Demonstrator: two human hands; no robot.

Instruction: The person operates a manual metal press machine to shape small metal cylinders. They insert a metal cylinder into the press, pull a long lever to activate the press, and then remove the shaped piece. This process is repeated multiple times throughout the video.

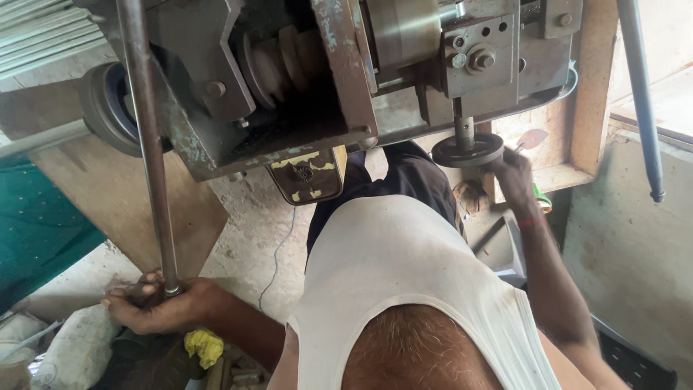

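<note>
A long steel rod [149, 144] runs down the left side in front of a grey metal machine [303, 79]. My left hand [155, 305] is closed around the rod's lower end, low at the left. My right hand [514, 177] reaches up at the right and grips the rim of a small dark handwheel [465, 152], which hangs on a short shaft under the machine. My white sleeveless vest [404, 274] and dark trousers fill the middle of the view.
A second steel rod [641, 101] slants down the far right by a concrete wall. A wooden board [123, 202] and green cloth [36, 224] lie at left. White sacks [72, 347] and a yellow rag [204, 345] sit near my left hand. A thin cable [278, 253] crosses the concrete floor.
</note>
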